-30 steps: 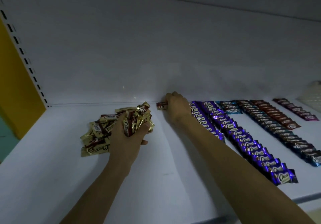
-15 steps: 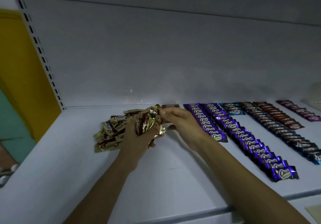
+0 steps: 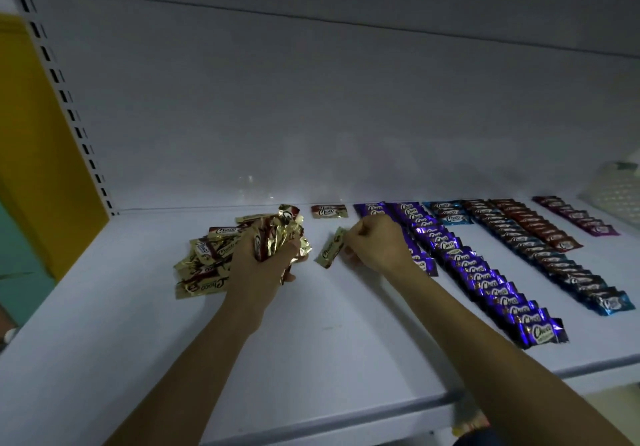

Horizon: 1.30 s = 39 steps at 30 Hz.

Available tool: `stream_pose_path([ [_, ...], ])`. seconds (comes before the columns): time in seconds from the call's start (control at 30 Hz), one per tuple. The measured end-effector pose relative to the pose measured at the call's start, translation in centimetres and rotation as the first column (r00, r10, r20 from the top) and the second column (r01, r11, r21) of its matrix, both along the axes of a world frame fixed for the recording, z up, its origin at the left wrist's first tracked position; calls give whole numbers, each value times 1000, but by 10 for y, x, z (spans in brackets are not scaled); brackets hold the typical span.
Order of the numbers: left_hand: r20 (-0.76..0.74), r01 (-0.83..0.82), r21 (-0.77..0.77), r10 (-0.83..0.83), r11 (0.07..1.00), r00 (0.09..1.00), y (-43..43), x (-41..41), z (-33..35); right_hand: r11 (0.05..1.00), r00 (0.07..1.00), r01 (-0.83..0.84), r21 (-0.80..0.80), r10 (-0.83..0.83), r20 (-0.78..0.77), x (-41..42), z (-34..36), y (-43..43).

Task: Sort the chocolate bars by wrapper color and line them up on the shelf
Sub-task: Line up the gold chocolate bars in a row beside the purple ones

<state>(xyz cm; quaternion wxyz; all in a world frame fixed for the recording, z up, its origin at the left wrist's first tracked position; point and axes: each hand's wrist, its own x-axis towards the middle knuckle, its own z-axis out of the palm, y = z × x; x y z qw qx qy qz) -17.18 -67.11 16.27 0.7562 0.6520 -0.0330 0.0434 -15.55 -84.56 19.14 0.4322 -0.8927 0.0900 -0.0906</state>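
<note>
My left hand (image 3: 265, 262) grips a bunch of gold-wrapped bars (image 3: 280, 232) above a loose pile of gold bars (image 3: 204, 265) on the white shelf (image 3: 329, 341). My right hand (image 3: 377, 243) pinches a single gold bar (image 3: 330, 247), tilted, just above the shelf. One gold bar (image 3: 328, 211) lies alone at the back wall. To the right run sorted rows: two of purple bars (image 3: 485, 279), a short blue row (image 3: 450, 212), a long dark row ending in blue (image 3: 554, 262), a brown row (image 3: 533, 226) and a maroon row (image 3: 576, 215).
A slotted upright (image 3: 65, 99) and a yellow panel (image 3: 38, 155) bound the shelf on the left. A whitish mesh object (image 3: 616, 189) sits at the far right against the back wall. The shelf's front lip (image 3: 346, 414) runs below my forearms.
My right hand left one gold bar at the back wall, came back to the bunch in my left hand and pulled a single gold bar out to the right.
</note>
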Motion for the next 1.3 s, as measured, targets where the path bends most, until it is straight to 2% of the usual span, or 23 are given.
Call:
stream_pose_path([
  [0.1, 22, -5, 1, 5, 1000, 1000, -1, -1, 1, 960, 999, -9, -279, -3, -42, 3, 1, -8],
  [0.2, 35, -5, -1, 5, 1000, 999, -2, -2, 1, 865, 999, -21, -502, -7, -54, 5, 4, -13],
  [0.27, 44, -2, 7, 2, 1000, 999, -2, -3, 2, 819, 990, -140, -557, 134, -52, 9, 3, -16],
  [0.33, 39, -3, 18, 2, 1000, 999, -3, -3, 2, 738, 942, -315, -597, 319, -102, 12, 0, -17],
  [0.43, 29, -11, 9, 11, 1000, 1000, -3, -1, 0, 609, 910, -372, -700, 389, -146, 18, -6, -15],
  [0.63, 23, -15, -2, 15, 1000, 1000, -4, -2, 2, 662, 929, -258, -704, 370, 8, 11, -2, -11],
  [0.77, 27, -5, -7, 5, 1000, 1000, -4, -2, 2, 661, 901, -332, -672, 433, -19, 2, -7, -18],
  [0.87, 30, 2, -3, -2, 1000, 1000, -3, -1, 1, 723, 906, -315, -614, 423, 33, 2, -7, -24],
  [0.93, 32, 6, 0, -6, 1000, 999, -3, 0, 0, 697, 930, -275, -663, 368, 1, 3, -6, -23],
  [1.0, 33, 4, 5, -5, 1000, 999, -3, 0, -1, 621, 940, -283, -731, 331, -83, 7, -7, -22],
  [1.13, 34, -5, 5, 4, 1000, 999, -3, 1, -1, 654, 944, -294, -697, 312, -105, 18, 0, -17],
  [1.3, 33, -9, -2, 9, 1000, 999, -4, 2, -2, 615, 960, -235, -753, 267, -82, 51, 0, -10],
])
